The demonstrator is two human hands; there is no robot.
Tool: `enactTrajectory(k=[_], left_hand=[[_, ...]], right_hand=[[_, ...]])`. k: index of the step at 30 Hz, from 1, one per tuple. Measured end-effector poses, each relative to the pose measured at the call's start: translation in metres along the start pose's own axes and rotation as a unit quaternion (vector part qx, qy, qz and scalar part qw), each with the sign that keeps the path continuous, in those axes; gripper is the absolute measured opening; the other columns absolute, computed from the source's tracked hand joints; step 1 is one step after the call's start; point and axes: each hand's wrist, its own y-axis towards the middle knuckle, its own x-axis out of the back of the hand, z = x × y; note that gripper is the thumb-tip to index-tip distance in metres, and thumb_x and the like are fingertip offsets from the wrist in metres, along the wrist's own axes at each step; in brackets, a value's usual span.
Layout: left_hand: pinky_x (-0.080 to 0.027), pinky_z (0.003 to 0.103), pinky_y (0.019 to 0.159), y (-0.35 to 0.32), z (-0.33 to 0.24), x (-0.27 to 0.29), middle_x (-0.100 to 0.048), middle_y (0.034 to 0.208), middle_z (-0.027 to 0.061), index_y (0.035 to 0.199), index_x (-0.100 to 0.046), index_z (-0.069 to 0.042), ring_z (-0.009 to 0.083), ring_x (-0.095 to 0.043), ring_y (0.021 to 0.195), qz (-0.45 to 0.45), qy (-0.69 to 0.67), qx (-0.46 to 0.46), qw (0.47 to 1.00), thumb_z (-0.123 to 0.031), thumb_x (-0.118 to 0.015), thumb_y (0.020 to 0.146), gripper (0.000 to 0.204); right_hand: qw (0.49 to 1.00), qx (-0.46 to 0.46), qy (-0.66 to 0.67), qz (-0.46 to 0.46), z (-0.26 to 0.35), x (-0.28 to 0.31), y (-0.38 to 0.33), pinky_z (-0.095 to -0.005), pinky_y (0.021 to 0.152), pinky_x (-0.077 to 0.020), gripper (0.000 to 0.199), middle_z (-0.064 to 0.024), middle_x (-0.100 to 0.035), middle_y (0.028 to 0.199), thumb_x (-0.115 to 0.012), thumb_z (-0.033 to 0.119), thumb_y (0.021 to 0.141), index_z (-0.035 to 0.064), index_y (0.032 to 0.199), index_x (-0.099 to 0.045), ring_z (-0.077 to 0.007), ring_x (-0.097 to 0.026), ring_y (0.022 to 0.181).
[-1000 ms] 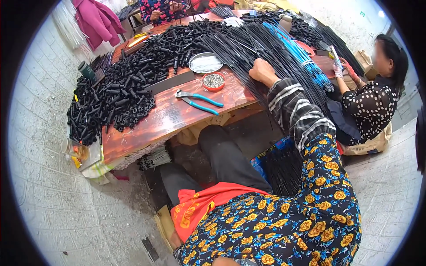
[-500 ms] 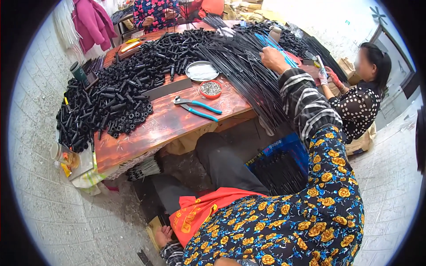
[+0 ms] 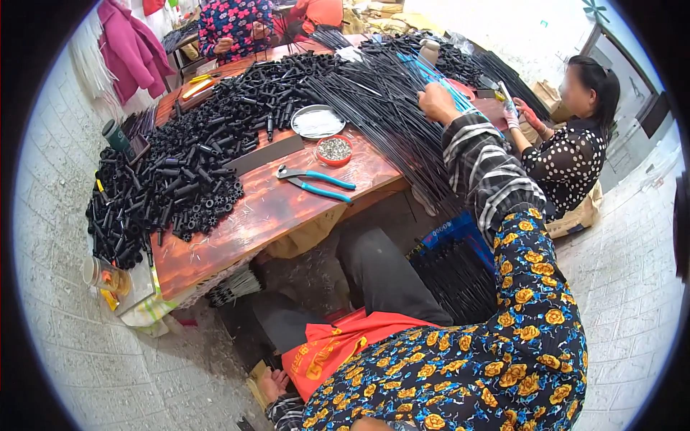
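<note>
My right hand (image 3: 438, 103) reaches across the table with its fingers curled, at the pile of long thin black rods (image 3: 392, 100). What those fingers hold, if anything, is hidden. My left hand (image 3: 272, 384) is low beside my red apron (image 3: 323, 352), its fingers slightly apart, next to a tan board edge (image 3: 256, 386). Nothing shows in it. Teal-handled pliers (image 3: 316, 183) lie near the table's front edge. Behind them are a red bowl of small metal pieces (image 3: 335, 149) and a round dish of thin white strips (image 3: 318, 122).
Black tubular parts (image 3: 194, 169) are heaped across the table (image 3: 208, 255). A jar (image 3: 106, 275) and a dark green cup (image 3: 118, 136) stand at the left. Bundled black rods (image 3: 456, 284) stand below the table. A co-worker (image 3: 568, 151) sits at the right; another (image 3: 237, 29) is behind.
The view has shifted a little, so the table things sit slightly further left. My knee appears raised and moved right. My right hand stays at the rods; my left hand stays low.
</note>
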Motion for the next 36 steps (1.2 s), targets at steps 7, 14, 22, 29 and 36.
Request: enactTrajectory(k=[7,14,22,29,36], left_hand=[[-0.056,0.039,0.064,-0.031,-0.036,-0.019,-0.059,0.09,0.0101,0.115,-0.055,-0.007,0.0272,-0.065,0.08,-0.053,0.02,-0.057,0.997,-0.031,-0.061,0.092,0.034],[-0.055,0.034,0.057,-0.053,-0.053,-0.023,-0.064,0.089,0.0099,0.114,-0.058,-0.008,0.0233,-0.066,0.072,-0.06,0.038,-0.116,0.991,-0.031,-0.061,0.092,0.032],[-0.055,0.033,0.057,-0.072,-0.105,-0.055,-0.066,0.091,0.0105,0.12,-0.058,-0.005,0.0235,-0.068,0.075,-0.025,0.037,-0.158,0.986,-0.026,-0.06,0.094,0.034],[-0.055,0.031,0.058,-0.124,-0.128,-0.106,-0.067,0.092,0.0111,0.123,-0.058,-0.003,0.0217,-0.068,0.076,0.033,0.083,-0.261,0.961,-0.023,-0.06,0.095,0.035],[-0.055,0.027,0.061,-0.151,-0.139,-0.14,-0.068,0.093,0.0121,0.122,-0.059,0.0,0.02,-0.068,0.075,0.075,0.086,-0.295,0.949,-0.021,-0.061,0.094,0.035]], right_hand=[[0.997,0.028,-0.016,-0.065,-0.001,0.019,0.036,-0.0484,0.079,-0.0518,0.036,-0.0264,-0.068,0.089,-0.061,0.033,0.088,-0.0022,0.088,-0.068,-0.0423,-0.066,0.089],[0.991,0.122,0.032,0.042,-0.047,0.063,0.115,-0.0425,0.066,-0.0498,0.034,-0.0195,-0.067,0.075,-0.059,0.028,0.087,-0.0049,0.081,-0.066,-0.032,-0.066,0.073],[0.983,0.094,0.156,-0.018,-0.07,0.084,0.135,-0.0358,0.055,-0.0463,0.026,-0.0097,-0.063,0.062,-0.063,0.022,0.085,-0.0011,0.075,-0.068,-0.0193,-0.059,0.057],[0.96,0.004,0.277,-0.036,-0.072,0.091,0.131,-0.0282,0.048,-0.0414,0.029,-0.005,-0.061,0.062,-0.062,0.022,0.091,-0.0019,0.075,-0.066,-0.01,-0.053,0.051],[0.785,0.059,0.597,-0.154,0.011,0.123,0.068,-0.0267,0.04,-0.0371,0.03,-0.0018,-0.055,0.056,-0.056,0.022,0.097,0.0009,0.079,-0.065,-0.0115,-0.049,0.044]])
